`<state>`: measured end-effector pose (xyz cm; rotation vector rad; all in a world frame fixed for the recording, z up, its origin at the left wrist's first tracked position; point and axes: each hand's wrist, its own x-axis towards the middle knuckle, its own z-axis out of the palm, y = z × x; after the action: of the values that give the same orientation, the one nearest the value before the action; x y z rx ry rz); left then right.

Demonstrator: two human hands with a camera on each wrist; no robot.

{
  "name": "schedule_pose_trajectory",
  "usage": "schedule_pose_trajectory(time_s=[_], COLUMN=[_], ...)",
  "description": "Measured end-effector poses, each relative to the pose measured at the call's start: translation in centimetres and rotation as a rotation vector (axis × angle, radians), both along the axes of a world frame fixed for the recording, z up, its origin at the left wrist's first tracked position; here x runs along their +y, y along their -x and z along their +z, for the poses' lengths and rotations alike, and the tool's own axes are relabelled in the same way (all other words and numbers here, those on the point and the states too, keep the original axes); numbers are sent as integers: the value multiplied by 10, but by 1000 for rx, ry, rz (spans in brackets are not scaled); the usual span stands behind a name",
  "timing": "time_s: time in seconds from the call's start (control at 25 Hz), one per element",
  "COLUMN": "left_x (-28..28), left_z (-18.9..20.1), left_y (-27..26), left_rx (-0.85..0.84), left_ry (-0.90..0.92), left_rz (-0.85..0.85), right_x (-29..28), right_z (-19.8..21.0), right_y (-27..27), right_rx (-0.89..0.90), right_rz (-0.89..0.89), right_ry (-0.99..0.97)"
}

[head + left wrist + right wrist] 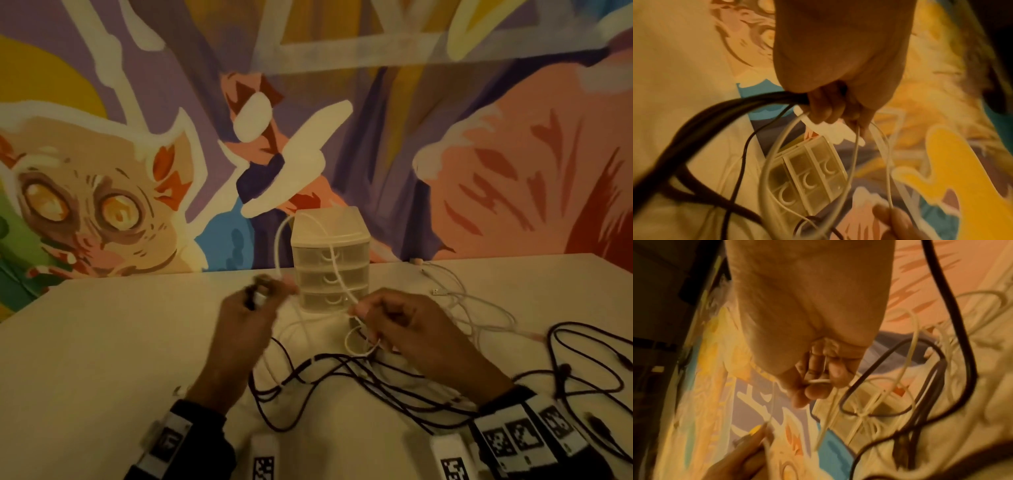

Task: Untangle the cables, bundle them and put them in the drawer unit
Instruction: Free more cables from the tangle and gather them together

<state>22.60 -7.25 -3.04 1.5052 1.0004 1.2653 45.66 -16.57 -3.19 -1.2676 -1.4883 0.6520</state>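
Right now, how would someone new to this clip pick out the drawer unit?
Find the white table below the painted mural. At its far edge, against the wall and just beyond the two hands, stands the drawer unit. It is the only box there: small, translucent, three stacked drawers with curved handles, and a white cable looping in front of it.

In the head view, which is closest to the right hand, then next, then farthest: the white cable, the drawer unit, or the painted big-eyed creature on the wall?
1. White cable: pinched in the right hand.
2. Drawer unit: just beyond, slightly left.
3. Painted creature: far left on the wall.
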Motion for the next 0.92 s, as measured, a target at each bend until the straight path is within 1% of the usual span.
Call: schedule_pose_trajectory(time_s=[0.04, 0.08, 0.12, 0.24, 0.32, 0.4, 0.48, 0.52, 0.56, 0.64, 0.68, 0.76, 0.8, 0.84, 0.88, 0.92], left_x=[-7, -13, -16, -19, -22, -26, -27, -26, -26, -22, -17, -1, 7, 13, 17, 19], left_z=[0, 2, 3, 4, 5, 8, 10, 9, 8, 4, 1, 1, 3, 4, 2, -1], left_y=[-8, -12, -14, -13, -12, -13, -12, -11, -11, -11, -9, 1, 9, 16, 20, 21], left_rx=[111, 185, 217, 221, 201, 142, 171, 220, 260, 246, 177, -61, -181, -260, -272, -222], left_ry=[-49, -100, -138, -206, -170, -99, -120, -176, -239, -317, -310, -196, -134, -98, -88, -92], left_rz=[-54, -87, -104, -160, -190, -270, -369, -387, -376, -282, -188, 14, 81, 112, 123, 139], right_x=[-3, -5, -5, -2, -1, 1, 2, 1, 1, -1, -1, 2, 3, 3, 2, 3], right_z=[-1, -2, -3, -8, -10, -13, -15, -16, -17, -14, -12, -11, -10, -9, -8, -7], right_y=[7, 12, 15, 17, 15, 13, 15, 18, 21, 21, 16, -6, -20, -33, -41, -45], right_rx=[-68, -121, -156, -163, -139, -112, -77, -71, -75, -101, -151, -258, -284, -295, -303, -301], right_rz=[46, 65, 66, 40, -11, -30, -11, 7, 30, 67, 55, -60, -140, -204, -241, -249], right_ry=[24, 28, 29, 71, 84, 96, 119, 131, 139, 147, 139, 94, 76, 77, 83, 77])
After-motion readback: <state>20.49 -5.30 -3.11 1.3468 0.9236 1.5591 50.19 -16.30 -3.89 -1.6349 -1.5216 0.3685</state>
